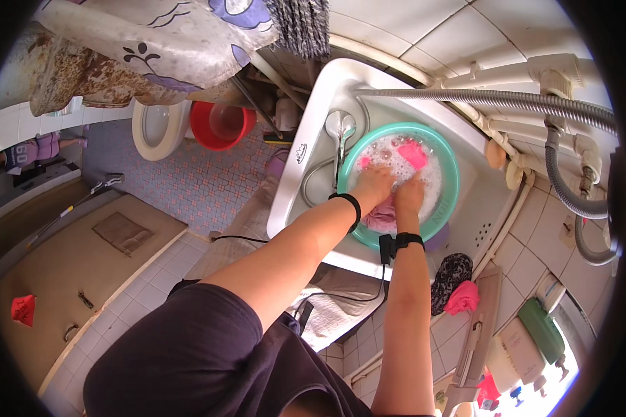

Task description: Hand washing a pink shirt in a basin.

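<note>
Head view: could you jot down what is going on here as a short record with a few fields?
place: bathroom, white sink on a tiled wall
basin: green basin in the sink, full of soapy water
left hand: left hand pressed on pink cloth at the near edge of the basin
right hand: right hand on the same cloth, beside the left
floating: another pink piece in the suds
nearby: red bucket on the floor, toilet beside it
</note>
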Action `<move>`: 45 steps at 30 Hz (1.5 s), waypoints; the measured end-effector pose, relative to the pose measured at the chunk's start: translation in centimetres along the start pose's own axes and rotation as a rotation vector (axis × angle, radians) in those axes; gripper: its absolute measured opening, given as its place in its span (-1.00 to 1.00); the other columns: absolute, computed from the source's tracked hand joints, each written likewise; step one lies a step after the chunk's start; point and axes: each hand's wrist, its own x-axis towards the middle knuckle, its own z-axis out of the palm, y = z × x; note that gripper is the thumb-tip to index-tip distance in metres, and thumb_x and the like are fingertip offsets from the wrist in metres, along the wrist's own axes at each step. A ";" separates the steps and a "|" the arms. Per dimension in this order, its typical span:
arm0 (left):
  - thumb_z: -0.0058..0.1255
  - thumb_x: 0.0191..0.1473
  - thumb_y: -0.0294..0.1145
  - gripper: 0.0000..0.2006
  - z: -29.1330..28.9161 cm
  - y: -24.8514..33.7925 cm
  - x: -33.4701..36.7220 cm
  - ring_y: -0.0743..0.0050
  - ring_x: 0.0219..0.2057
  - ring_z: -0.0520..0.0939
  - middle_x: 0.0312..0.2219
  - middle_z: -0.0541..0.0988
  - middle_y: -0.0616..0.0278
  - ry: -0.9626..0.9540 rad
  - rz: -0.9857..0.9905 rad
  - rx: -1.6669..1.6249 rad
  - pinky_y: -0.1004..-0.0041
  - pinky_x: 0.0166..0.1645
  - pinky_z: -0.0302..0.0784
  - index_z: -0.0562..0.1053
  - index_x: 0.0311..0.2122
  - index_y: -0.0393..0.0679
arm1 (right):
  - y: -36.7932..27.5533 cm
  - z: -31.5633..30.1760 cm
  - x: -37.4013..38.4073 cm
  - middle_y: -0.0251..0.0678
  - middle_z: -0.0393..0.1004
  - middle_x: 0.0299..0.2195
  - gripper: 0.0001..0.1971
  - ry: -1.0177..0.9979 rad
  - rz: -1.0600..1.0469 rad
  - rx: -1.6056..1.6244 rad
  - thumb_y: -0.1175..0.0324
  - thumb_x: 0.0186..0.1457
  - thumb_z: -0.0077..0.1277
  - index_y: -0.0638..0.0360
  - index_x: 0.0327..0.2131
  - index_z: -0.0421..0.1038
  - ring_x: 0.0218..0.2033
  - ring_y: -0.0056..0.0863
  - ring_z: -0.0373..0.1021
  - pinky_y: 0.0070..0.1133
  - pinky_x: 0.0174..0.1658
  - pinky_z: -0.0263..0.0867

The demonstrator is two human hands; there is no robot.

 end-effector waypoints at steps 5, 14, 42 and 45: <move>-0.18 0.13 -0.25 -0.58 0.5 -0.1 0.0 0.29 0.24 0.25 0.19 0.31 0.21 0.019 0.001 -0.018 0.24 0.27 0.11 0.37 0.12 0.06 | 0.7 1.0 0.1 0.25 0.43 -0.25 -0.54 0.017 -0.016 -0.034 0.32 0.02 -0.01 0.38 -0.02 0.24 -0.21 0.09 0.41 -0.23 -0.12 0.35; -0.21 0.13 -0.26 -0.61 0.6 -0.6 0.4 0.26 0.22 0.28 0.16 0.34 0.20 0.049 0.012 -0.013 0.24 0.26 0.11 0.41 0.08 0.06 | -0.2 0.5 0.5 0.23 0.43 -0.21 -0.51 0.003 0.027 -0.029 0.32 0.03 -0.04 0.36 0.03 0.22 -0.20 0.07 0.42 -0.25 -0.10 0.35; -0.19 0.13 -0.16 -0.59 1.4 -1.5 1.1 0.06 0.17 0.33 0.12 0.36 0.10 0.085 0.035 0.065 0.05 0.22 0.18 0.39 0.07 0.02 | -1.4 -3.0 -0.4 0.16 0.40 -0.16 -0.48 -0.016 0.180 0.241 0.23 -0.03 0.03 0.18 0.03 0.24 -0.17 0.05 0.42 -0.20 -0.11 0.37; -0.13 0.11 -0.17 -0.59 0.1 -0.5 0.7 0.03 0.16 0.32 0.10 0.36 0.07 0.097 0.074 0.043 0.04 0.22 0.18 0.38 0.06 -0.05 | -0.4 -4.0 -0.8 0.16 0.37 -0.14 -0.44 0.043 0.242 0.407 0.11 -0.04 0.08 0.18 0.01 0.24 -0.14 0.09 0.39 -0.18 -0.07 0.33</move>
